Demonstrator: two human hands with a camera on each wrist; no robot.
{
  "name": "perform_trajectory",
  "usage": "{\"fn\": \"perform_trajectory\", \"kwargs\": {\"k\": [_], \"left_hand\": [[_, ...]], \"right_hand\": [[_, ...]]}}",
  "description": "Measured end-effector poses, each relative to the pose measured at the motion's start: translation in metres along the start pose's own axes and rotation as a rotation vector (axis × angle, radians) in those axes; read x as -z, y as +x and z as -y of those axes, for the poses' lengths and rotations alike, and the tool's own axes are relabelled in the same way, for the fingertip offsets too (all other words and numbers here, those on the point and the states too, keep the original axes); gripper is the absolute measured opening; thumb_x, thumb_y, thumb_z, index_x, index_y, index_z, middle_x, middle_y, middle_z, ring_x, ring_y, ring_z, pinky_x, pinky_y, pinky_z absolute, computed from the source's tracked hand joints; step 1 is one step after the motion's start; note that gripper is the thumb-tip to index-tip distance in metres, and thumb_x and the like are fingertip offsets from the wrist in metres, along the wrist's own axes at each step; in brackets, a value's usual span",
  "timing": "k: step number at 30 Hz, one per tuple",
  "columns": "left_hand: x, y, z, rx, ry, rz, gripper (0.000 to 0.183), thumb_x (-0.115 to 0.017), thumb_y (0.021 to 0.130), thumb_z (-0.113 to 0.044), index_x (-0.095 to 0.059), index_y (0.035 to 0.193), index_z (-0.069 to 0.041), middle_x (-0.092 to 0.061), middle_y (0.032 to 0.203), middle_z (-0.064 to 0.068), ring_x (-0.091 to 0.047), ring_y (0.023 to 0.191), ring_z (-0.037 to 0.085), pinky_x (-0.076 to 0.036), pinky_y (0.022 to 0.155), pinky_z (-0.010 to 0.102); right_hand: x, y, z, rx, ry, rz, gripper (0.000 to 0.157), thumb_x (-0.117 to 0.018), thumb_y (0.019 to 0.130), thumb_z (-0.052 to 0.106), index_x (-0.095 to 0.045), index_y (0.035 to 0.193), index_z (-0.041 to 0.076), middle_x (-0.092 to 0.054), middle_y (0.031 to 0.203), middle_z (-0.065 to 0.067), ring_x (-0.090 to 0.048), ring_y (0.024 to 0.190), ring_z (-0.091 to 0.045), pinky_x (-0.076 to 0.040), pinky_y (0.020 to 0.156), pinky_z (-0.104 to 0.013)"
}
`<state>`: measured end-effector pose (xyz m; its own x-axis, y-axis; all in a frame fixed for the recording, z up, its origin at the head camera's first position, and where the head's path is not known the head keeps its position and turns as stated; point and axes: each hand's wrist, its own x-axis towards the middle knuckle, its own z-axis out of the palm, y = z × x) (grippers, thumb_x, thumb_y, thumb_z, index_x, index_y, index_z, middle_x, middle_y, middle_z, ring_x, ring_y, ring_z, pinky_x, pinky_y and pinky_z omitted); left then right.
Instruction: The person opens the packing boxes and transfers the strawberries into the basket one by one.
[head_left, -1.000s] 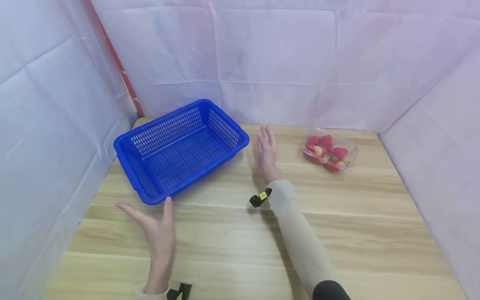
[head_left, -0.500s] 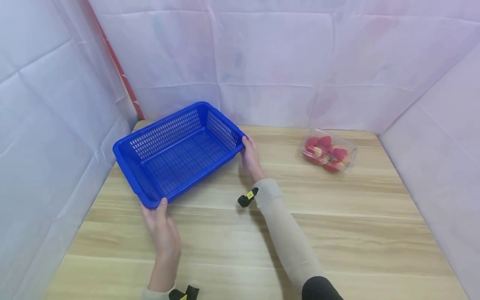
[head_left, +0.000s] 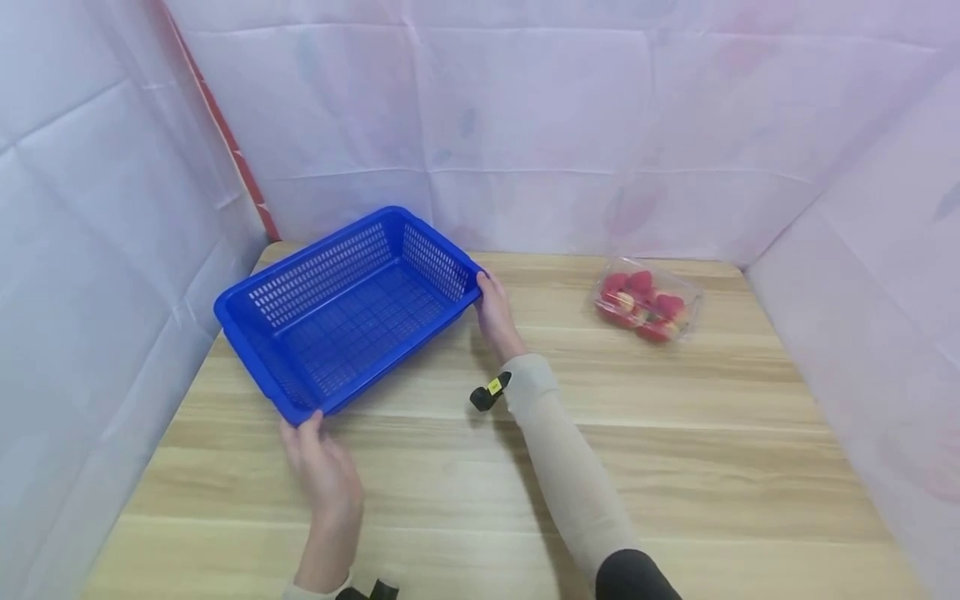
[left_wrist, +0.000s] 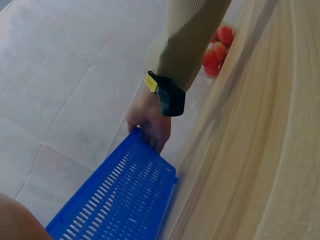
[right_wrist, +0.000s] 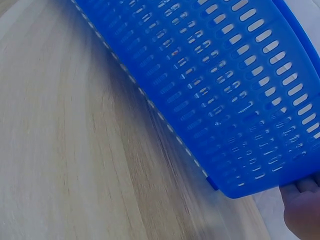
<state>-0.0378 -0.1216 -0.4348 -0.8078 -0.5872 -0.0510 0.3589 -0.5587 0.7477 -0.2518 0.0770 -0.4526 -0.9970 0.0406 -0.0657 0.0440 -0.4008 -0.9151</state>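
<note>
A blue plastic basket (head_left: 360, 304) with slotted walls stands at the left of the table, bare inside. My left hand (head_left: 328, 479) grips its near corner, thumb over the rim and fingers underneath, partly hidden. At the right end, my right hand (head_left: 495, 318) holds the rim with the thumb on top. The left wrist view shows the right hand (left_wrist: 149, 120) with fingers curled under the basket's rim (left_wrist: 137, 131). In the right wrist view the long slotted wall (right_wrist: 215, 75) slants close over the wood, and the right hand (right_wrist: 302, 212) is at its lower corner.
A clear plastic box of strawberries (head_left: 645, 304) sits at the back right of the wooden table (head_left: 675, 483). White cloth walls (head_left: 525, 108) enclose the back and both sides. The basket's far side is close to the back wall.
Both hands were open and apart from the basket; they have moved in and taken hold of its near corner and right end. The basket has shifted slightly. The strawberry box stays on the table.
</note>
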Motion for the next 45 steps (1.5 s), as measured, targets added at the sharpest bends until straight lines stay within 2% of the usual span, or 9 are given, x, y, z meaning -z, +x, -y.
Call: {"fn": "perform_trajectory", "kwargs": {"k": [9,13,17,21,24,27,36,41,45], "left_hand": [[-0.011,-0.013,-0.003,0.066,-0.026,-0.046,0.046,-0.027,0.095,0.008,-0.027,0.141,0.007,-0.032,0.147,0.011,-0.015,0.147,0.024,-0.009,0.117,0.026],[-0.011,-0.02,-0.006,0.109,-0.023,-0.015,0.038,-0.025,0.096,0.008,-0.034,0.133,0.005,-0.034,0.143,0.009,-0.015,0.148,0.024,-0.009,0.118,0.027],[-0.01,-0.024,-0.013,0.207,-0.009,0.067,0.039,-0.024,0.098,0.004,-0.033,0.136,0.007,-0.029,0.148,0.014,-0.013,0.149,0.026,-0.007,0.119,0.033],[-0.008,-0.028,-0.022,0.354,0.024,0.174,0.053,-0.022,0.101,-0.005,-0.008,0.149,0.011,-0.007,0.161,0.021,-0.005,0.151,0.031,-0.005,0.119,0.037],[-0.007,-0.029,-0.027,0.459,0.004,0.241,0.061,-0.021,0.102,-0.01,0.011,0.149,0.01,0.01,0.161,0.026,0.005,0.15,0.035,-0.002,0.119,0.038],[-0.003,-0.029,-0.031,0.547,-0.046,0.315,0.064,-0.019,0.103,-0.013,0.022,0.147,0.01,0.021,0.157,0.029,0.012,0.147,0.039,0.001,0.118,0.041],[0.004,-0.028,-0.031,0.817,-0.191,0.548,0.062,-0.011,0.103,-0.017,0.026,0.143,0.014,0.028,0.15,0.036,0.018,0.143,0.047,0.004,0.117,0.047],[0.002,-0.031,-0.027,0.936,-0.265,0.6,0.063,-0.008,0.103,-0.021,0.028,0.14,0.016,0.028,0.148,0.039,0.019,0.142,0.049,0.004,0.117,0.049],[0.001,-0.034,-0.023,1.021,-0.322,0.635,0.065,-0.007,0.104,-0.024,0.027,0.14,0.017,0.027,0.147,0.042,0.017,0.142,0.051,0.001,0.117,0.049]], "right_hand": [[0.005,0.004,0.004,0.028,-0.01,-0.004,0.041,-0.034,0.108,0.015,-0.043,0.142,-0.007,-0.05,0.138,-0.025,-0.05,0.126,-0.032,-0.038,0.107,-0.033],[0.011,0.005,0.005,0.039,-0.031,-0.004,0.041,-0.036,0.108,0.019,-0.045,0.14,-0.005,-0.055,0.133,-0.02,-0.055,0.121,-0.025,-0.04,0.105,-0.031],[0.02,0.009,0.01,0.033,-0.049,-0.022,0.042,-0.036,0.108,0.022,-0.045,0.14,-0.003,-0.055,0.132,-0.017,-0.055,0.12,-0.022,-0.039,0.105,-0.029],[0.029,0.016,0.015,0.001,-0.065,-0.048,0.043,-0.032,0.109,0.02,-0.04,0.143,-0.004,-0.05,0.136,-0.019,-0.051,0.12,-0.023,-0.037,0.106,-0.03],[0.035,0.021,0.021,-0.017,-0.081,-0.066,0.043,-0.031,0.109,0.02,-0.038,0.145,-0.003,-0.048,0.137,-0.018,-0.049,0.121,-0.023,-0.036,0.107,-0.029],[0.041,0.025,0.025,-0.016,-0.102,-0.073,0.044,-0.031,0.109,0.021,-0.039,0.144,-0.004,-0.048,0.138,-0.018,-0.048,0.124,-0.022,-0.035,0.107,-0.028],[0.065,0.039,0.038,-0.075,-0.164,-0.043,0.047,-0.032,0.109,0.029,-0.039,0.145,-0.001,-0.047,0.139,-0.015,-0.046,0.126,-0.023,-0.034,0.109,-0.034],[0.076,0.044,0.042,-0.132,-0.177,-0.001,0.049,-0.035,0.108,0.033,-0.037,0.147,0.003,-0.045,0.143,-0.016,-0.045,0.13,-0.027,-0.035,0.11,-0.039],[0.081,0.042,0.044,-0.174,-0.199,-0.007,0.049,-0.038,0.107,0.036,-0.04,0.144,0.004,-0.046,0.141,-0.016,-0.046,0.128,-0.027,-0.036,0.108,-0.041]]}}
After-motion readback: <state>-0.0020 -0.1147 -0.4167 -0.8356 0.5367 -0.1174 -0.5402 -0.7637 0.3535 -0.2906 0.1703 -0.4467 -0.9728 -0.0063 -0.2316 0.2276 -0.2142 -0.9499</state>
